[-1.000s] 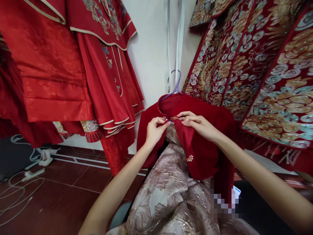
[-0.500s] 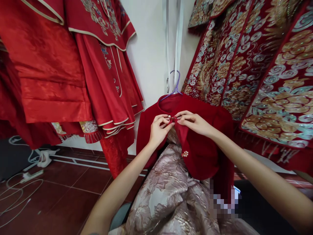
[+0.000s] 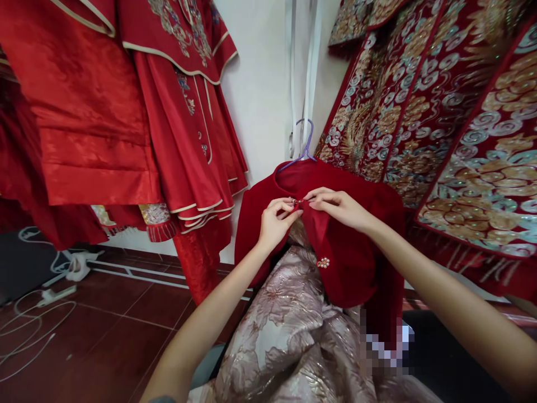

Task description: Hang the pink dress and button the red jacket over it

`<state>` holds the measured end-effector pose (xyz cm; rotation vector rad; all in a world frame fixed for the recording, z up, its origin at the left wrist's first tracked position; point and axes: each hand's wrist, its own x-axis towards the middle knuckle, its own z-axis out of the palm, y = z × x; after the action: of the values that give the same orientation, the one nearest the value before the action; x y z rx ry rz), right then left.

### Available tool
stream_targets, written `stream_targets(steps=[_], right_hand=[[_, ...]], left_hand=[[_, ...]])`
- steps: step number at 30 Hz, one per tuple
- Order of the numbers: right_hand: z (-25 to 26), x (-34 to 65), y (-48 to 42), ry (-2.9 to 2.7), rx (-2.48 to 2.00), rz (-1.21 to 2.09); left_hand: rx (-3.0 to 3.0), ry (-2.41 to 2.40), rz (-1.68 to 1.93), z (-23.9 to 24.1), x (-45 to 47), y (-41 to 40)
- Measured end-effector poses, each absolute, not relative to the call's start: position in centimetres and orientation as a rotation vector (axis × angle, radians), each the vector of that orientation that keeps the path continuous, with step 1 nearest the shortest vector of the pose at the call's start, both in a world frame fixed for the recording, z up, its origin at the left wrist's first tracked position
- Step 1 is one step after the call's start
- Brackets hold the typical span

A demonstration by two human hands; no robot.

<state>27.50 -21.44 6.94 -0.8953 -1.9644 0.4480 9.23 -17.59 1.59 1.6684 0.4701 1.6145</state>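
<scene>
A short dark red jacket (image 3: 352, 268) with a velvety look hangs on a purple hanger (image 3: 310, 140), its lower front apart. My left hand (image 3: 274, 224) pinches the jacket's left front edge near the neckline. Just beside it, my right hand (image 3: 339, 208) grips the opposite edge, fingers closed on the cloth. The fingertips almost meet at a small fastening, mostly covered by them. Lower on the right front sits a flower-shaped pearl button (image 3: 323, 262). Behind and below the jacket spreads a shiny pale floral dress (image 3: 281, 313).
Red garments (image 3: 96, 140) hang at the left, and heavily embroidered ones (image 3: 394, 117) at the right. White straps (image 3: 308, 73) run down the wall above the hanger. A power strip with white cables (image 3: 56, 295) lies on the tiled floor, near a white rack bar (image 3: 138, 275).
The view has shifted slightly. Both hands stay at the neckline; the pearl-like bead seen at my left fingertips is now largely covered, and a bit of red cloth shows between the fingers.
</scene>
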Motion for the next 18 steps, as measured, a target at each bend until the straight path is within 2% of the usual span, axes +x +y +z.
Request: stream_targets(steps=[10,18], right_hand=[[6.2,27.3,-20.7,-1.917,-0.869,0.402],[4.4,26.4,-19.6,-1.728,-0.787,0.485]], left_hand=[[1.69,0.428,1.585,1.4,9.0,-17.3],[1.716,0.399,1.524,1.3,8.9,-17.0]])
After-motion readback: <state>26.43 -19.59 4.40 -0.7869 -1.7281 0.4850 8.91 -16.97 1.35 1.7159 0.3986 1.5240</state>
